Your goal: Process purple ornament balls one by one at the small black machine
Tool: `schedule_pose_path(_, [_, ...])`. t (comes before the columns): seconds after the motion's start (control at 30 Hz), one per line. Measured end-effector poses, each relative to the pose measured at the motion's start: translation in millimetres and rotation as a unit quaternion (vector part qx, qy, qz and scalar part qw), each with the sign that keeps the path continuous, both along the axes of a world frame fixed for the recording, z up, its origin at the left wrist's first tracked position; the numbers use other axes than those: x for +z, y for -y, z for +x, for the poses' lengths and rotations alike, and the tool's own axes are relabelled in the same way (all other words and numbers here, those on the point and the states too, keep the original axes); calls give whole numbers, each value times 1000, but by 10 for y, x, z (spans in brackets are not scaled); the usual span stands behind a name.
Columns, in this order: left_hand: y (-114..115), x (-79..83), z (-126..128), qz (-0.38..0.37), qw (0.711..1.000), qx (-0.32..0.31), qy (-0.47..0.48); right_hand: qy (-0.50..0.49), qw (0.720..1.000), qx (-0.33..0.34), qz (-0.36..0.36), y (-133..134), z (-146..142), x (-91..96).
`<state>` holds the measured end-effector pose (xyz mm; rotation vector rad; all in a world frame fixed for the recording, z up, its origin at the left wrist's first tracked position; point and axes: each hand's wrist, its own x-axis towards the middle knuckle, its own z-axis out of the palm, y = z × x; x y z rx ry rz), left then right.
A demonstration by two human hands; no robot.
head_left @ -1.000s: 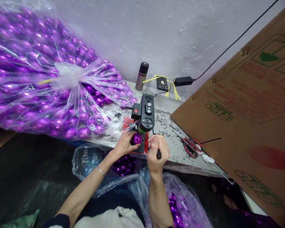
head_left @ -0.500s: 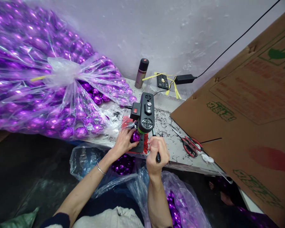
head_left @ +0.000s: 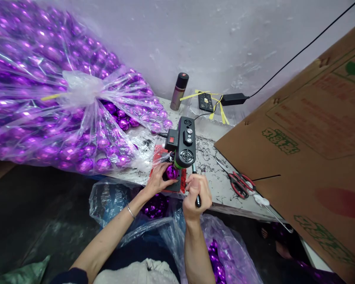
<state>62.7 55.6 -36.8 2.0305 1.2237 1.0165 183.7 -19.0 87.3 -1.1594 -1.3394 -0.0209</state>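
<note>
In the head view, my left hand has its thumb and fingers around a shiny purple faceted ball. The ball sits under the front end of a small black bench machine, which has round vents, silver buttons and a red switch. My right hand is closed in a fist round the black grip of the machine's lever. A dark base plate lies below the ball, over a red patch on the bench. The contact between ball and machine is partly hidden.
A large clear bag of purple balls fills the left. Scissors lie beside a cardboard box at right. Behind the machine stand a spray can and a power adapter. Short black scraps litter the white bench.
The view has shifted slightly, so everything sits a little further right. My left thumb looks slightly straighter beside the ball. My right fist stays on the lever, with a bit more of the lever showing.
</note>
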Motion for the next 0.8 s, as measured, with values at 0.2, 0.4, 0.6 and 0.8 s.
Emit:
schedule_pose_path(0.2, [0, 22, 14, -3, 1000, 2, -6, 6, 998, -12, 56, -50, -19, -375])
schedule_pose_path(0.4, [1, 5, 22, 9, 1000, 6, -4, 2, 997, -23, 72, -98, -31, -470])
schedule_pose_path(0.6, [-8, -29, 28, 6, 1000, 6, 4, 10, 996, -22, 83, -114, -16, -527])
schedule_pose_path(0.8, [-14, -11, 23, 12, 1000, 2, 3, 17, 996, -10, 84, -120, 4, -542])
